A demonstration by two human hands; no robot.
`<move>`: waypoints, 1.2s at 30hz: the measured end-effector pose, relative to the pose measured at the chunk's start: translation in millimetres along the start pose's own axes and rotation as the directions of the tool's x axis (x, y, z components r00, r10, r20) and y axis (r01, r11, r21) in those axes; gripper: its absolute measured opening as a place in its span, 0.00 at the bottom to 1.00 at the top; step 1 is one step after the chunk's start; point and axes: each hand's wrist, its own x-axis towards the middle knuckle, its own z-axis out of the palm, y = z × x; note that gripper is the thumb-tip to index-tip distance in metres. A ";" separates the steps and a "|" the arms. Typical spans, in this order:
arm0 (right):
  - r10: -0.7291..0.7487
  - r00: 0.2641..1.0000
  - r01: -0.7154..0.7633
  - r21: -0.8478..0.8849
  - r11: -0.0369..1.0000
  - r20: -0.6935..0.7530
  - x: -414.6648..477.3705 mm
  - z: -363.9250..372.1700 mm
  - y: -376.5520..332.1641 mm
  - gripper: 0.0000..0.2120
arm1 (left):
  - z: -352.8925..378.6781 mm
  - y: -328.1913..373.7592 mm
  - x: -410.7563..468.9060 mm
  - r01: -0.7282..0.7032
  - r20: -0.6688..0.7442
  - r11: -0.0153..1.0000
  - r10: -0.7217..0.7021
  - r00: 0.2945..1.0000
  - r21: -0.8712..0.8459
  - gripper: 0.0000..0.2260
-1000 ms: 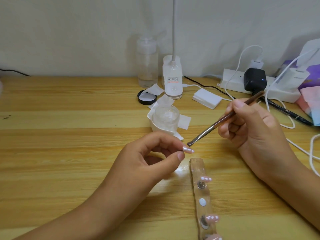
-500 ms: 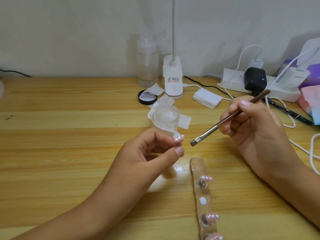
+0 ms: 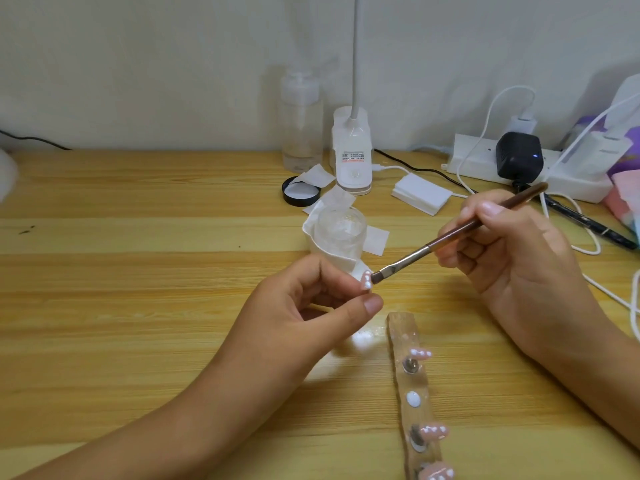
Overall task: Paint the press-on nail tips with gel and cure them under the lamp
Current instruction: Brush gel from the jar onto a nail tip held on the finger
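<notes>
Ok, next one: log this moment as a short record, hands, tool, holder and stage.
Left hand: pinches one nail tip
Right hand: grips the brush, bristles at that nail tip
Holder strip: flat on the table, three more tips mounted
Jar: clear, paper round it, beyond the left hand
Stage: painting; curing not yet begun

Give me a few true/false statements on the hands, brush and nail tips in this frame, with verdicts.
1. The left hand pinches a nail tip. True.
2. The right hand holds the brush. True.
3. The brush bristles are dipped in the jar. False: they are at the pinched nail tip, in front of the jar.
4. The strip carries no nail tips. False: several sit on it.
5. The black lid is on the jar. False: it lies apart, behind the jar.
</notes>
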 end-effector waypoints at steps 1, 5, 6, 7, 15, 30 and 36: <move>0.001 1.000 -0.001 -0.007 1.000 -0.004 0.0 0.4 0.5 0.10 | -0.1 0.1 -0.1 0.000 0.003 1.000 0.000 1.000 0.003 0.07; -0.012 0.998 0.010 -0.041 0.999 -0.057 -0.1 -0.6 2.9 0.06 | -0.2 1.8 -1.0 0.002 0.016 1.000 -0.002 1.000 0.016 0.07; -0.016 0.997 0.013 -0.037 0.999 -0.070 0.3 -1.4 3.1 0.06 | -0.2 2.3 -1.2 0.005 0.016 1.000 -0.005 1.000 0.021 0.06; -0.015 0.997 0.013 -0.027 1.000 -0.081 0.7 -2.0 3.3 0.07 | -0.4 2.9 -1.6 0.007 0.018 1.000 -0.008 1.000 0.024 0.05; 0.034 0.996 -0.029 0.061 0.998 -0.085 3.7 -5.3 1.2 0.14 | -0.6 3.5 -2.4 -0.010 0.044 0.999 0.008 0.999 0.040 0.06; 0.007 1.000 -0.008 -0.024 1.000 -0.029 0.1 -1.6 1.2 0.13 | -1.8 1.1 -2.4 -0.008 0.044 0.999 0.006 0.999 0.051 0.07; 0.012 0.993 -0.015 -0.023 1.000 -0.120 1.7 -3.9 0.7 0.16 | -1.1 1.5 -2.5 -0.005 0.036 0.998 0.003 0.999 0.060 0.02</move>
